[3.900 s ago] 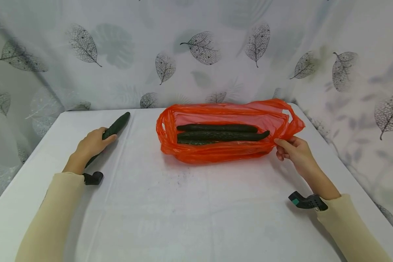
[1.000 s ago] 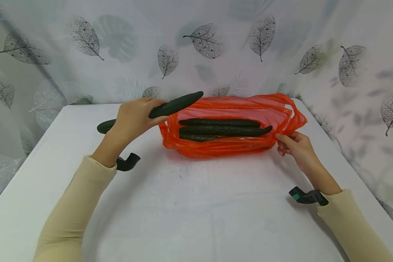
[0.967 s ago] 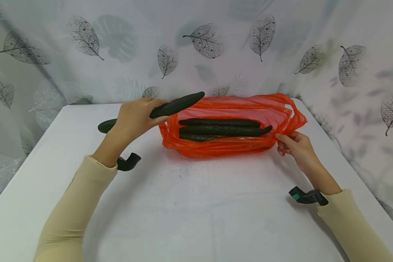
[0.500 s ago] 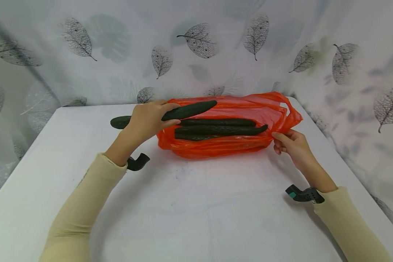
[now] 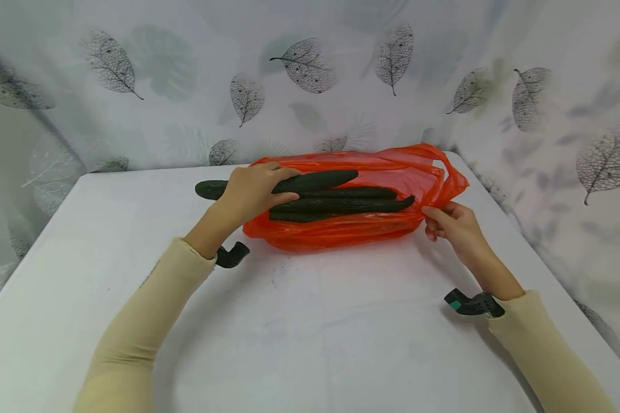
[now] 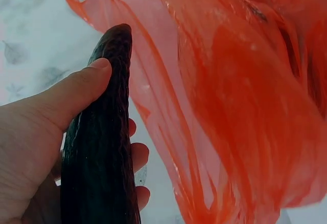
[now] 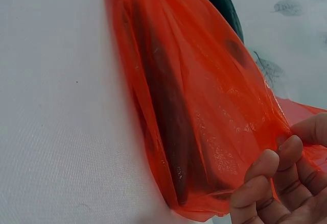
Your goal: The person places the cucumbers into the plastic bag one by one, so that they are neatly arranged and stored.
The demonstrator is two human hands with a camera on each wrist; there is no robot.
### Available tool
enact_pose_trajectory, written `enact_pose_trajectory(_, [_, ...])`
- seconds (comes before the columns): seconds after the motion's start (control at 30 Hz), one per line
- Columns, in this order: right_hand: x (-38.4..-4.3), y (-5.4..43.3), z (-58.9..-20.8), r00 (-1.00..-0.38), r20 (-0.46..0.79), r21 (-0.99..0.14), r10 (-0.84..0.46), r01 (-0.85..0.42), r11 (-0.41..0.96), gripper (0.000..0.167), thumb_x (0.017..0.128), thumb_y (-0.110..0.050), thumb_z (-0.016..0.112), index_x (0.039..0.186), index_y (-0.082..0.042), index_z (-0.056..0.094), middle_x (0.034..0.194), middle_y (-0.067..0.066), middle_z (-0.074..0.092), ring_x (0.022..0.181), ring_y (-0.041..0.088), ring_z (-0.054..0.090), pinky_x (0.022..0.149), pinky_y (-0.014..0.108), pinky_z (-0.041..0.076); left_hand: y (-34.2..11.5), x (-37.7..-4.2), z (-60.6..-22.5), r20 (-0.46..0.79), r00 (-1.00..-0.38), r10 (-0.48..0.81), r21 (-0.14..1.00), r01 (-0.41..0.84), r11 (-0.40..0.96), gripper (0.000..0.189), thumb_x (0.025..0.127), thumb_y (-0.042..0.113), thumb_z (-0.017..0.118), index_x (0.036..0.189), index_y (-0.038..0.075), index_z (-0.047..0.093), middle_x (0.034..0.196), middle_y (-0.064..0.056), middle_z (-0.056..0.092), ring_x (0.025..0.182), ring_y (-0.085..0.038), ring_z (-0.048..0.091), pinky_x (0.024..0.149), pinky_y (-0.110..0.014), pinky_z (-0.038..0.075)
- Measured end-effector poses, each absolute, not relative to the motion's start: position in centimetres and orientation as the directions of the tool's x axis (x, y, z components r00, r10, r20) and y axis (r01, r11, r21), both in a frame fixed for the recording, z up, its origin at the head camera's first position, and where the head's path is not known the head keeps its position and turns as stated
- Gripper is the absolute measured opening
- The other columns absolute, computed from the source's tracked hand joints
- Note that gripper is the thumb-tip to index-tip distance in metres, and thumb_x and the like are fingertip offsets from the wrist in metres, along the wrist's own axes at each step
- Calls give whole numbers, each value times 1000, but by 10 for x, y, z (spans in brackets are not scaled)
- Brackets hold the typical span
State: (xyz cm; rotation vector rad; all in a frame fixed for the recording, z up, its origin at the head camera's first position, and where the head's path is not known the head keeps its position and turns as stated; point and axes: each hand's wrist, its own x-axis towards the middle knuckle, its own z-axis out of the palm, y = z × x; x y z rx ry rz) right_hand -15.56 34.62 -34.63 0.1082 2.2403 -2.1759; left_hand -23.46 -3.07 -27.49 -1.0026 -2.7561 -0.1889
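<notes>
My left hand grips a dark green cucumber round its middle, above the left part of a red plastic bag. In the left wrist view the thumb lies along one side of the cucumber, with fingertips curling in from the other. Inside the bag, several more cucumbers lie side by side, partly hidden by the held one. At the bag's right end my right hand pinches its edge between thumb and forefinger. Through the film in the right wrist view, a cucumber shows dimly.
A white-covered table carries the bag near its back edge. Behind and to the right hangs a pale curtain printed with leaves. Each wrist wears a dark camera mount.
The left hand has lifted the cucumber from the table at the left, then carried it rightward and lowered it over the bag. The right hand keeps its pinch on the bag's edge.
</notes>
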Motion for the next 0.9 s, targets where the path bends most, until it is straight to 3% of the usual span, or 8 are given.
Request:
enact_pose_trajectory(0.2, [-156,346,-347,-999,-41,-998,32,42,38,18,97,-22,62,98,-5,56,66,-1,57,56,13,55,59,19,53,-22,-235,-279,211,-740,639,63,662,747,54,89,46,67,136,21,59,121,-8,67,98,-25,67,60,-35,53])
enact_pose_trajectory(0.63, [-155,348,-347,-998,-52,-998,36,53,36,16,97,-24,62,98,-9,57,67,-1,57,57,13,55,60,20,53,5,-242,-284,138,-726,674,38,683,729,55,90,49,64,139,24,57,125,-5,66,104,-22,65,60,-33,51])
enact_pose_trajectory(0.83, [-155,347,-346,-998,-44,-998,36,46,48,17,97,-23,62,98,-7,56,66,-1,57,57,13,55,60,20,53,13,-249,-285,79,-736,673,100,677,729,58,91,50,63,142,24,53,132,-5,61,113,-22,61,68,-35,53])
enact_pose_trajectory(0.9, [-156,347,-345,-999,-41,-998,36,43,49,18,97,-23,62,99,-5,56,66,-1,56,56,13,55,60,20,53,15,-252,-285,54,-740,670,139,670,729,59,91,50,63,143,24,52,137,-5,59,120,-22,58,76,-39,54])
